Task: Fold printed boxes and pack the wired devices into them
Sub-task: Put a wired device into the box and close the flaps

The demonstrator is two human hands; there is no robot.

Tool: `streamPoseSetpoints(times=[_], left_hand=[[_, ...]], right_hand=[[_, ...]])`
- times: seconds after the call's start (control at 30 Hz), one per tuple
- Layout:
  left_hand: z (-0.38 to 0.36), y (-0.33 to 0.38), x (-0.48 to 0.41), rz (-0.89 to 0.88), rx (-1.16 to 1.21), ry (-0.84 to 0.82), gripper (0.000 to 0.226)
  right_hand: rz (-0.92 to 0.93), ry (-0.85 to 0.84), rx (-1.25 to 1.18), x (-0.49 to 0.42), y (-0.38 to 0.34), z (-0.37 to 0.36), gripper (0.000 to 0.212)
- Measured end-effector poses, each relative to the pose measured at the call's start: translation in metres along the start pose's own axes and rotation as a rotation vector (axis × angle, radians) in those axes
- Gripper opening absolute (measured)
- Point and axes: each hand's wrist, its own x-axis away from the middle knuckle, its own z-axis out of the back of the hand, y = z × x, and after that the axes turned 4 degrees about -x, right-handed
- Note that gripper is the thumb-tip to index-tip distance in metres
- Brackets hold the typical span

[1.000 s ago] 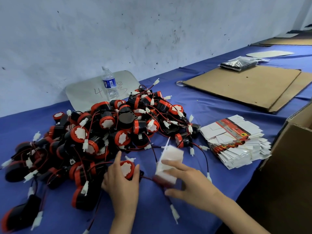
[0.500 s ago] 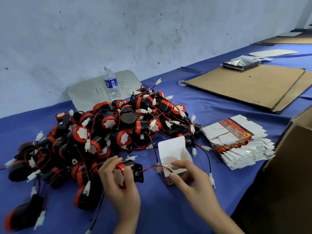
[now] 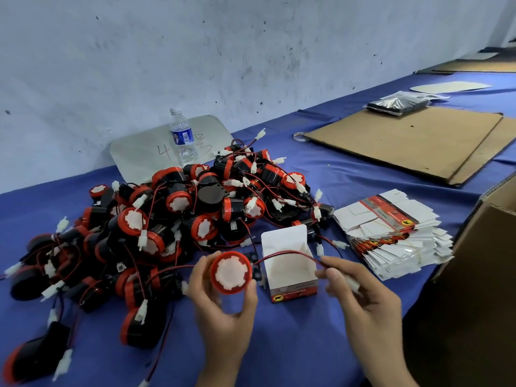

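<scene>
**Device in hand, box open: wire to be gathered before insertion**

Far left on the counter (image 3: 307,344) lies the heap of wired devices (image 3: 173,219), black bodies with red rims, their leads tangled together.

My left hand (image 3: 223,311) grips one device (image 3: 231,272) lifted clear of the heap, fingers curled round its red rim. It is a short drum. Its white-centred face points up and back toward the camera, so its axis runs roughly along my line of sight and not toward the box.

The red and black wire (image 3: 287,254) leaves the device's right side and arcs over the open box (image 3: 290,270). The box stands upright on the counter just beside the device. Its mouth faces up and its lid flap is raised on the far side.

My right hand (image 3: 363,297) pinches the wire near its free end between thumb and forefinger. A white connector appears to sit within the curled fingers.

Judgement: the step is loading.
- I would fold the wire into a short loop against the body first, so that no slack hangs outside the mouth.
- I would tip the drum so it goes down squarely between the walls.
- The box stands unsupported and may slide or tip if pressed off-centre.

Right of the box sits the stack of flat printed boxes (image 3: 396,236), then a brown carton (image 3: 480,275) at the counter's edge.
</scene>
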Motion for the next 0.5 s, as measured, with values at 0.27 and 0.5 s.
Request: streamPoseSetpoints(times=[0.27,0.5], left_hand=[[-0.010,0.010,0.013,-0.358,-0.195,-0.196,0.067],[-0.016,0.016,0.012,-0.088,-0.035,-0.327,0.091]], right_hand=[[0.217,-0.332,0.255,0.006,-0.012,-0.026,0.057],[0.091,-0.159,0.165,-0.003,0.000,-0.024,0.047]])
